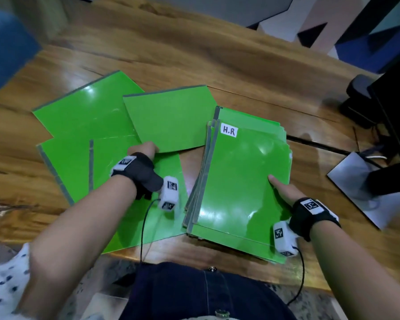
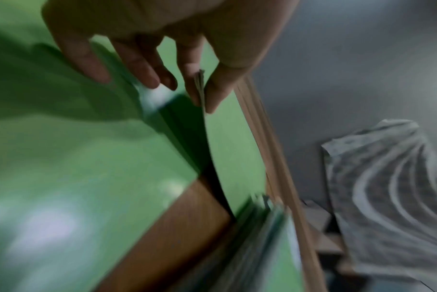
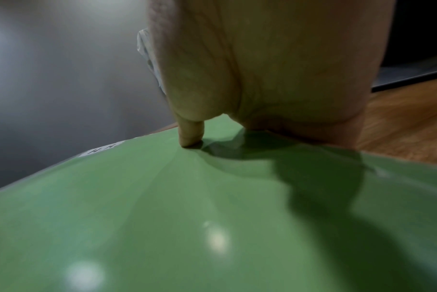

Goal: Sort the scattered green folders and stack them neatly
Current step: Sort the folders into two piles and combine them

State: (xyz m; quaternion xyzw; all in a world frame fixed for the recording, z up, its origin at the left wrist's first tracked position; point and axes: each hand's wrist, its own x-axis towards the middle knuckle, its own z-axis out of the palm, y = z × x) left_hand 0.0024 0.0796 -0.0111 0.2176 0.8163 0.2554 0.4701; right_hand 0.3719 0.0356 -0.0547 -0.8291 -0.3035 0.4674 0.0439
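Observation:
A stack of green folders (image 1: 238, 181) lies at the right, its top folder bearing a white "H.R" label (image 1: 229, 130). My right hand (image 1: 279, 187) holds the stack's right edge, thumb (image 3: 190, 136) pressing on the top cover (image 3: 162, 207); its other fingers are hidden. A loose green folder (image 1: 171, 118) lies askew at the middle. My left hand (image 1: 148, 147) pinches its near corner between thumb (image 2: 217, 89) and fingers. More green folders lie spread at the left (image 1: 85, 107), (image 1: 62, 165) and under my left forearm (image 1: 148, 215).
The wooden table (image 1: 194, 54) stretches back behind the folders. A black monitor (image 1: 393, 107) on a silver base (image 1: 351, 181) with cables stands at the right. A blue object (image 1: 5, 49) is at the far left. The table's front edge runs close to my lap.

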